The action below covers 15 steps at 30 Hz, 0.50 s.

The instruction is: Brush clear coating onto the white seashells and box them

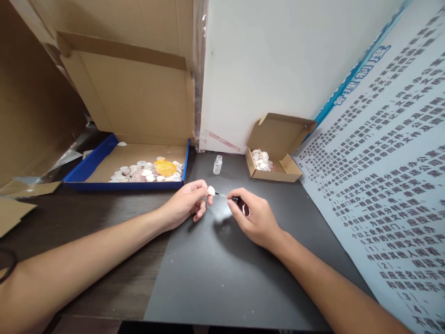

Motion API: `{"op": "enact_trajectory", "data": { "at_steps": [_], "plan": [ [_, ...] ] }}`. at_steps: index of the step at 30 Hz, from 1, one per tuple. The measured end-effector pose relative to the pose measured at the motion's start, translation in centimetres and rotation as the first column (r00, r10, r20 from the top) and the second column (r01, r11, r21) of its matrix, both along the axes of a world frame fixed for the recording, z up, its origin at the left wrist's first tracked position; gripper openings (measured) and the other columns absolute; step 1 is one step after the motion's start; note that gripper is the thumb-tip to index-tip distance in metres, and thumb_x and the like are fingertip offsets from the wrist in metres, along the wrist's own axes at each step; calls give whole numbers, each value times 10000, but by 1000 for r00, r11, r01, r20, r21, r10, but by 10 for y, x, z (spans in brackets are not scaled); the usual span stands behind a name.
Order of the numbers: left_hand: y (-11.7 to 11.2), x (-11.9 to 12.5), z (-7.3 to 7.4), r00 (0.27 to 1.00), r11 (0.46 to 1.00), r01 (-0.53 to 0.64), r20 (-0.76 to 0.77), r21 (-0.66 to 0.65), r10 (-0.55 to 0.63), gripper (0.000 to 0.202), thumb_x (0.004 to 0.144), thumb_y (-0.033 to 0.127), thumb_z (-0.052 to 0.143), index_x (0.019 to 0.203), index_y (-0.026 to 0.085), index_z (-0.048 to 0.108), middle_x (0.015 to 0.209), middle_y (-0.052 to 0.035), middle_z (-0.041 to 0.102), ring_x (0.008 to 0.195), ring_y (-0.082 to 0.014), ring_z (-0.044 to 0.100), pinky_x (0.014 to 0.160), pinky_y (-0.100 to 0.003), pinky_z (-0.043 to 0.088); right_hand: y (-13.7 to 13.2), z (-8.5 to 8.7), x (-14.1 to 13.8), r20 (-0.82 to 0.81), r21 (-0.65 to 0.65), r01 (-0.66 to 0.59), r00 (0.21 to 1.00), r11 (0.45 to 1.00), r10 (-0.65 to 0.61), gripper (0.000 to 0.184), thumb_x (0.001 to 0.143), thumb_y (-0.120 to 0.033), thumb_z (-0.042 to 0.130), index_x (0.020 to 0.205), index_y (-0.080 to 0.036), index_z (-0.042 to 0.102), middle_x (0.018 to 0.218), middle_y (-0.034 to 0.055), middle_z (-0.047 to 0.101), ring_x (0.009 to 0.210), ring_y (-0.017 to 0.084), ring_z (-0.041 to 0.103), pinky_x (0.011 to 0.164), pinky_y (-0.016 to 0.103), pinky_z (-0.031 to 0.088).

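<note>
My left hand pinches a small white shell between thumb and fingertips above a dark mat. My right hand grips a small black-capped brush whose thin tip points left and reaches the shell. A small clear bottle, uncapped, stands on the mat just beyond both hands.
A wide blue-edged cardboard box at the left holds several pale shells and one orange one. A small open carton at the back right holds more shells. A printed poster leans along the right side. Cardboard walls stand behind.
</note>
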<state>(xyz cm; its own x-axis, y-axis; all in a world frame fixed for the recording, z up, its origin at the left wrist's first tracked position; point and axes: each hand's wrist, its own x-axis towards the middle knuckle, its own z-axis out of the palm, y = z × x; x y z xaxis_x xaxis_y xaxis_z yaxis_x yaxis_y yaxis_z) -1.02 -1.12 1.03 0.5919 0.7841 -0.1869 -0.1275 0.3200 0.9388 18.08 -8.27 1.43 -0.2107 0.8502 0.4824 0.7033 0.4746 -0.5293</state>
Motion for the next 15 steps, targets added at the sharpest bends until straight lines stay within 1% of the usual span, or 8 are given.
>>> {"op": "enact_trajectory", "data": {
  "at_steps": [3,5,7,9,11,13,15],
  "plan": [
    [0,0,-1,1000,1000,-2,-4,-8,2,174,809,261,589,751,193,439,645,48,584,339,-43,437,310,-159,328,-1,1,0,-5,-3,-31,1000,1000,31,128,932,-252,505,979,-199,612,804,11,672,616,110,571,604,224,433],
    [-1,0,-1,1000,1000,-4,-10,4,4,174,806,268,586,753,199,436,612,60,544,346,-45,417,322,-163,323,-1,2,0,33,-46,18,999,999,-17,121,930,-257,505,944,-205,613,752,-1,660,596,112,565,591,229,417],
    [-2,1,0,999,999,-7,-33,46,8,174,803,282,587,758,209,436,559,83,455,354,-47,366,334,-167,307,0,3,1,45,-76,78,996,994,-74,121,930,-266,501,904,-208,604,703,-10,638,582,116,556,584,235,405],
    [-1,1,4,996,991,-15,-80,131,26,167,799,294,586,759,215,444,520,98,352,375,-55,306,353,-169,278,1,4,2,15,-79,82,997,994,-81,122,929,-268,495,895,-206,594,703,-10,631,590,117,554,589,235,410],
    [4,-4,14,986,962,-41,-146,269,83,153,792,283,580,738,209,457,516,91,321,417,-61,298,394,-169,266,3,3,3,-8,-85,53,999,995,-54,115,928,-262,494,901,-206,591,712,-12,628,597,114,553,596,230,417],
    [12,-15,26,955,894,-75,-227,441,192,122,777,250,561,707,192,481,554,59,409,484,-67,374,455,-173,301,4,2,4,-15,-104,28,999,994,-30,106,924,-256,500,899,-207,591,703,-18,621,589,110,547,593,226,418],
    [25,-35,39,898,855,-92,-329,511,293,102,771,258,531,706,191,491,555,39,478,497,-81,412,469,-186,307,5,0,5,-20,-125,15,1000,992,-18,104,922,-256,504,890,-207,590,693,-19,616,587,111,545,585,224,417]
  ]
}}
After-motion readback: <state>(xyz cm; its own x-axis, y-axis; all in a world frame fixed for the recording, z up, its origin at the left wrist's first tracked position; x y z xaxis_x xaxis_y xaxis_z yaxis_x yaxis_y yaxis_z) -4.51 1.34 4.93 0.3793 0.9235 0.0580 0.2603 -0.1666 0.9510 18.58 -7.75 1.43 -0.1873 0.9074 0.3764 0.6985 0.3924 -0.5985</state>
